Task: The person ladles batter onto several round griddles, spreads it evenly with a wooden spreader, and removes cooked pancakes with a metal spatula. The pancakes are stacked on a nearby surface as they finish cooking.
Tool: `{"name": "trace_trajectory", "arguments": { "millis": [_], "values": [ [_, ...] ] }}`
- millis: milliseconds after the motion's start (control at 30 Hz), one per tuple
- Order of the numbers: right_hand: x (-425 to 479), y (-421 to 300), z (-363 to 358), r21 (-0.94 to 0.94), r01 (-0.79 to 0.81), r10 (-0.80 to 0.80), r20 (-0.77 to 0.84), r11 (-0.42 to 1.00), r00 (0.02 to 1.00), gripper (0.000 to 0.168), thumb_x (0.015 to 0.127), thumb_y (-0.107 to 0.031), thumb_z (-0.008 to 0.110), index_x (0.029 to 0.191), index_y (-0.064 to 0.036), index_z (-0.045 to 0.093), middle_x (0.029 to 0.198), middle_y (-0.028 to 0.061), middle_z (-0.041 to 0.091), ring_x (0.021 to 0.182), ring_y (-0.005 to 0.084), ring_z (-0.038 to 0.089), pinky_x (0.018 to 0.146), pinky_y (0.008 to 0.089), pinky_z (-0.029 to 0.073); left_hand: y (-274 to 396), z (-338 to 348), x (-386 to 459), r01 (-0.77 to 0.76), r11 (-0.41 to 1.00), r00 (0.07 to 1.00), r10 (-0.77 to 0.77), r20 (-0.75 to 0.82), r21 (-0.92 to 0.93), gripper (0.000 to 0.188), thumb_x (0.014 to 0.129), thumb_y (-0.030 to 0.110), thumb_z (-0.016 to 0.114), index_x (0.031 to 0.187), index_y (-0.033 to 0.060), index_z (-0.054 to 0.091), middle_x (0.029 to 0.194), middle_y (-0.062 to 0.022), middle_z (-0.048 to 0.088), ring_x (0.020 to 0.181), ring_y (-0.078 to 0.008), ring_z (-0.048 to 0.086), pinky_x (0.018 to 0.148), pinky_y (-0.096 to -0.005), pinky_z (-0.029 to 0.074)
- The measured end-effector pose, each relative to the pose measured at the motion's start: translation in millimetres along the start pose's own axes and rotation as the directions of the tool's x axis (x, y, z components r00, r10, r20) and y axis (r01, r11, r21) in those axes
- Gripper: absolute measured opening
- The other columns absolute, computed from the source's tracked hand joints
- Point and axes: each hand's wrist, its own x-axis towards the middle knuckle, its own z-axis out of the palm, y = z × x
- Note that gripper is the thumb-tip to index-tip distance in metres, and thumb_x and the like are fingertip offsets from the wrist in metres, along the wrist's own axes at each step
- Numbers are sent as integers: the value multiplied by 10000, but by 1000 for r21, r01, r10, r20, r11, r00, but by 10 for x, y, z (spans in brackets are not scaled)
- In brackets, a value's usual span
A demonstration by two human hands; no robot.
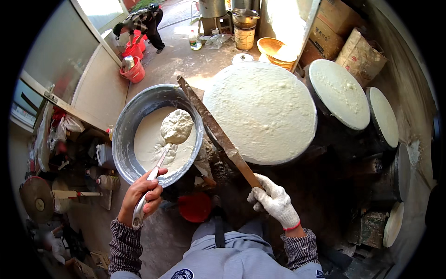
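Note:
My bare left hand [144,197] grips the pale handle of a ladle [161,160]. Thick, pale batter [177,127] heaps up in the ladle's bowl, which is over a deep metal pot [122,139]. More of the same batter [145,141] covers the pot's bottom. In a white knitted glove, my right hand [277,202] holds one end of a flat wooden scraper stick [219,134], caked with batter along its far part. The stick slants between the pot and a large round griddle, its far end near the pot's rim. A thin white batter layer [261,111] covers the griddle's top.
Two more coated round griddles [339,94] [383,117] stand to the right. A red round object [194,206] is low by my legs. Farther off, a person [144,26] bends over red buckets [133,70]. Woven baskets [277,52] stand behind the large griddle; jugs [108,182] crowd the left.

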Motion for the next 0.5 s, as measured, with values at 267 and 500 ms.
{"name": "trace_trajectory", "arguments": {
  "millis": [267,500],
  "values": [
    [-1487,517,-1300,654,283,-217,-183,701,959,420,981,-173,518,1341,8,401,843,80,619,664,108,566,598,239,487,-786,1979,-5,223,947,948,-266,176,233,444,913,15,368,1353,-36,339,520,-28,350,299,-138,368,277,-265,342],
    [-2709,963,-2308,437,712,-97,-813,550,574,410,976,-195,519,1328,-6,427,775,79,610,584,110,564,531,249,483,-2143,4230,1136,403,762,507,-647,569,508,413,946,43,335,1347,-57,346,534,12,357,308,-94,354,273,-221,325]
  ]
}}
